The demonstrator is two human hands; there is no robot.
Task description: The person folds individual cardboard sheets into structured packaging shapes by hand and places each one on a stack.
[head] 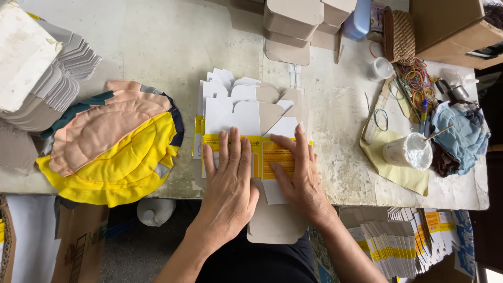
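The top carton blank (262, 152), white with a yellow band, lies flat on a fanned stack of blanks (236, 105) at the near edge of the table (173, 47). Both hands press it with open palms, gripping nothing: the left hand (230, 181) flat over the band's left part, fingers pointing away; the right hand (298, 175) angled in from the right, fingers spread across the printed panel. The lowest flap hangs past the table edge, so uneven pressure could, I judge, slide the blank off or skew its crease. A glue cup (407, 151) with a stick stands well to the right; an elbow swing might tip it onto the yellow cloth (398, 175).
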